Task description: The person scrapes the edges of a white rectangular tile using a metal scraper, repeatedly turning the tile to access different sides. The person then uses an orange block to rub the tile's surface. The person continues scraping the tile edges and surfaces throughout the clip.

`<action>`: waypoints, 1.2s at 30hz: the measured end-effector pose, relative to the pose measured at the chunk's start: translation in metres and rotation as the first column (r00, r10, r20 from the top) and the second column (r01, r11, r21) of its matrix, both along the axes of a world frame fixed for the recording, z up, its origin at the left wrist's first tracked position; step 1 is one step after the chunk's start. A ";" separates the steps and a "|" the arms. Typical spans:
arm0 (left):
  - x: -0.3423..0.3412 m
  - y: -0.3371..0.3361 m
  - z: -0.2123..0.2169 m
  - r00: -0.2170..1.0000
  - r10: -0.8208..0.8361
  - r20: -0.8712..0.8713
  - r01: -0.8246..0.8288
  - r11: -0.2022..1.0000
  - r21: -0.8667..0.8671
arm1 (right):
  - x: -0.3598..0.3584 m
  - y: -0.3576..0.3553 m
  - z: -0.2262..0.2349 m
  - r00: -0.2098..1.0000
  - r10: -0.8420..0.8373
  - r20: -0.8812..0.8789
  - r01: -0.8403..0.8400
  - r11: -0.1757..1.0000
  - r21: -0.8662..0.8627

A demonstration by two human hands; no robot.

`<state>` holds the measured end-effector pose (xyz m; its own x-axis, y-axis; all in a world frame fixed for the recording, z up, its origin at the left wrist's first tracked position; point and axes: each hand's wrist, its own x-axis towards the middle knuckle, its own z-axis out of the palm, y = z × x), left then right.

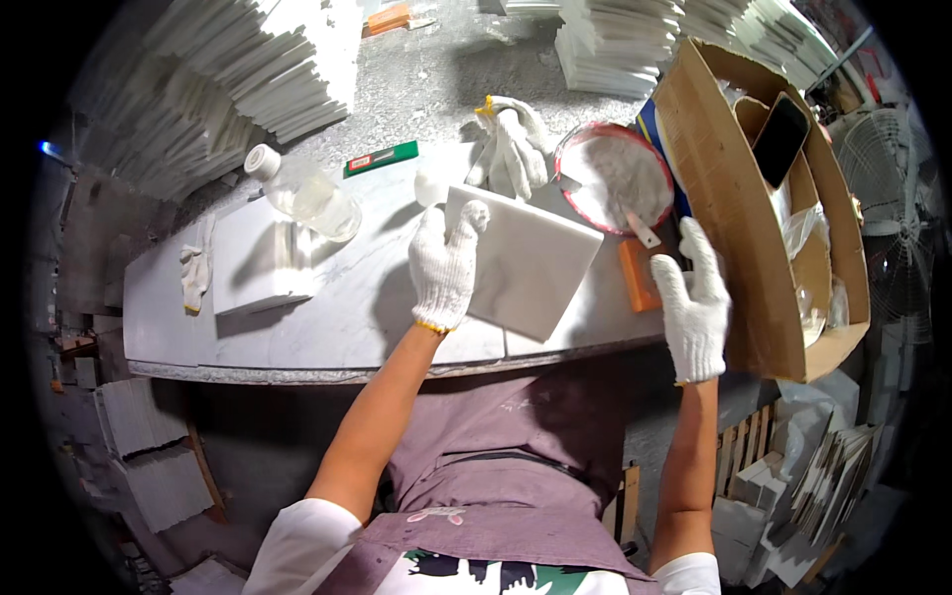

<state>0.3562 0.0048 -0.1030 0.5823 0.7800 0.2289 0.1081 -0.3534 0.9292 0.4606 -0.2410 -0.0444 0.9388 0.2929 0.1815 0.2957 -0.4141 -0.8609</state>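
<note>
In a white knit glove, my left hand [443, 263] grips the left edge of a square white tile [535, 260], its thumb lying over the tile's face. The tile is tilted above the marble-patterned worktop [367, 322]. My right hand [694, 302], gloved the same way, holds nothing and has its fingers apart. It is beside an orange block-shaped thing [640, 276] and a red-rimmed tub [561, 164] of white paste. A small spatula [643, 231] rests in the tub with its end over the rim. Behind the tile is a heap of white gloves [513, 149].
A clear bottle [315, 203] with a white cap leans over a stack of white tiles [258, 263]. A green box [382, 159] lies behind. An open cardboard box [739, 228] with a phone [781, 141] on it borders the right side. Tall tile stacks [258, 69] stand at the back.
</note>
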 end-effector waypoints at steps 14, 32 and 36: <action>0.004 -0.001 0.010 0.992 0.008 -0.123 -0.009 1.000 -0.001 | 0.044 0.012 -0.002 0.993 0.054 0.102 -0.045 0.995 -0.091; 0.000 -0.003 0.009 0.998 -0.014 -0.059 0.010 0.997 -0.072 | 0.051 0.027 -0.009 0.959 0.158 -0.234 -0.156 0.987 0.024; 0.000 -0.001 0.006 0.999 -0.019 -0.040 0.017 0.998 -0.056 | 0.052 0.027 -0.013 0.950 0.171 -0.262 -0.163 0.985 0.051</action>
<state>0.3560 0.0033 -0.0974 0.6041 0.7804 0.1615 0.1398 -0.3033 0.9426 0.5129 -0.2144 -0.0569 0.8923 0.4479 -0.0560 0.1188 -0.3527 -0.9282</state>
